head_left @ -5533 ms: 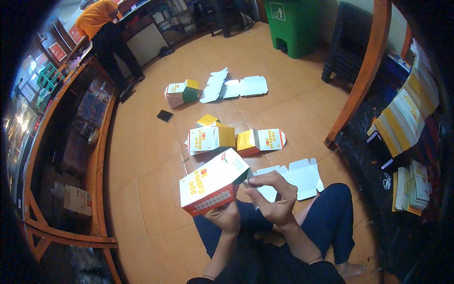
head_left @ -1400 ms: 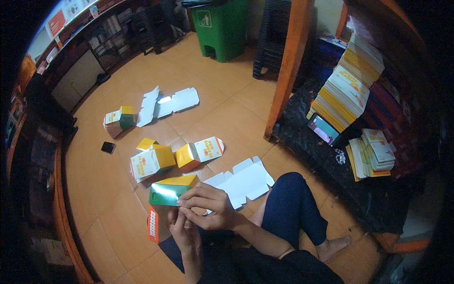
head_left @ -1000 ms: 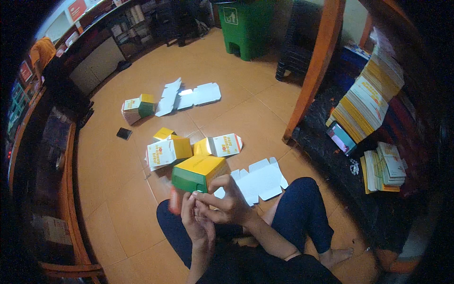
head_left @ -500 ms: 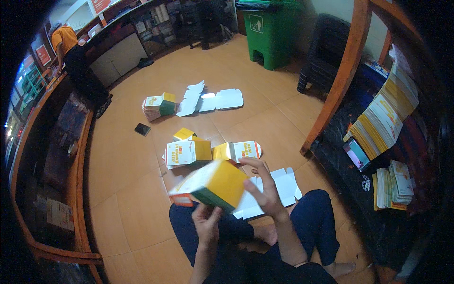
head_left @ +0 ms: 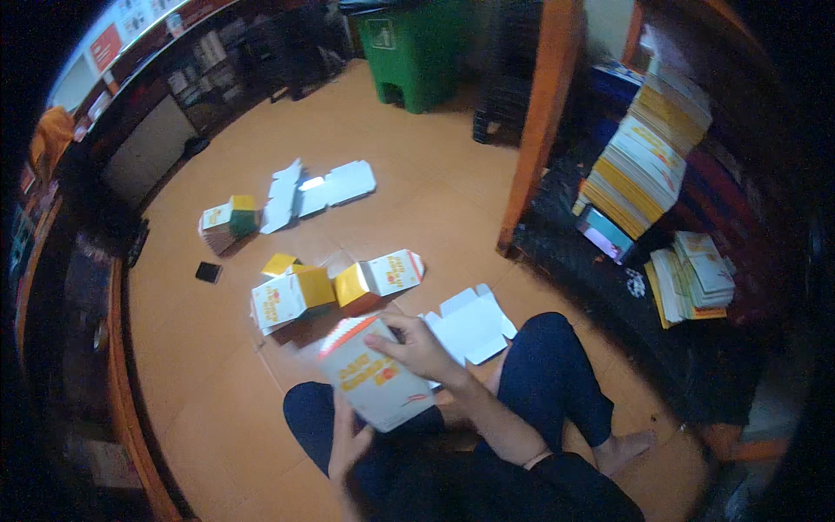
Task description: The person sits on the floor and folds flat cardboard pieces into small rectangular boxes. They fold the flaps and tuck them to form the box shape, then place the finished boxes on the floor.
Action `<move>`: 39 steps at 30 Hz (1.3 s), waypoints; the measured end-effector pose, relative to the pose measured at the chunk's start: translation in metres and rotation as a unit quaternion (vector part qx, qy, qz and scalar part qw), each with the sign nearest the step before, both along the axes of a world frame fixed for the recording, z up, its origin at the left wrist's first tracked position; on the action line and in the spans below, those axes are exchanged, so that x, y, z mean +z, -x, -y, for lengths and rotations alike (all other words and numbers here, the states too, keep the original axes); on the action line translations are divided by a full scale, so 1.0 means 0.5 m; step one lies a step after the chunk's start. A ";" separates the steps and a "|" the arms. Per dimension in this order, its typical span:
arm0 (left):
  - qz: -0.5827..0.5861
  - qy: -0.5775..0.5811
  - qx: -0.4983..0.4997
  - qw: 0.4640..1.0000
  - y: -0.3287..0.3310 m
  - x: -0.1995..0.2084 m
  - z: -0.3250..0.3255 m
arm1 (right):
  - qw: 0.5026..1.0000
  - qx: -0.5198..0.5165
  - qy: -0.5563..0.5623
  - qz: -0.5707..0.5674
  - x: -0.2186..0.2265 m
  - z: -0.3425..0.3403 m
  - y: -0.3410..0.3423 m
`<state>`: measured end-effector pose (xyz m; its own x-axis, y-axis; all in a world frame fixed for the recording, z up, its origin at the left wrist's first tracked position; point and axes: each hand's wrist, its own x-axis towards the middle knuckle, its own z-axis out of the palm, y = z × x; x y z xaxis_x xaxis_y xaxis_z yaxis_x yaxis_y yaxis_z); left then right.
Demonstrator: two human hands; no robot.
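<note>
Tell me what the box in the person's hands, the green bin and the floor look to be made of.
Box, held by the left hand and right hand: printed paperboard, likely; thin folded walls, flat die-cut blanks nearby.
Green bin: moulded plastic by its look, smooth and faintly glossy.
Floor: orange-brown tile, probably; faint grid joints, soft sheen.

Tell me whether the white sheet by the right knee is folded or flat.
Flat: the sheet lies spread on the floor, flaps out, unlike the box in the hands.
</note>
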<state>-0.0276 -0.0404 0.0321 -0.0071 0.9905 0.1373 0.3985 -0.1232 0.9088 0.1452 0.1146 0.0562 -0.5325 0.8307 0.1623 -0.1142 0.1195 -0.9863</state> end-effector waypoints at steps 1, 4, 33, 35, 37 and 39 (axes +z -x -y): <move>0.097 0.022 0.032 0.995 -0.005 -0.006 0.000 | 0.998 0.007 0.032 -0.058 -0.002 0.007 0.013; 0.269 0.020 0.088 0.959 -0.012 -0.008 -0.007 | 0.997 -0.029 0.027 -0.063 0.001 0.024 0.028; 0.408 -0.146 0.269 0.860 -0.020 0.106 -0.068 | 0.999 -0.002 -0.037 0.001 0.108 0.080 -0.003; 0.250 -0.051 0.279 0.926 -0.059 0.108 -0.052 | 0.998 -0.054 0.006 -0.026 0.107 0.074 -0.010; 0.217 -0.072 0.221 0.948 -0.085 0.101 -0.055 | 0.994 -0.099 0.012 -0.032 0.103 0.064 -0.020; 0.192 -0.039 0.144 0.970 -0.076 0.098 -0.046 | 0.989 -0.126 0.014 -0.073 0.098 0.053 -0.022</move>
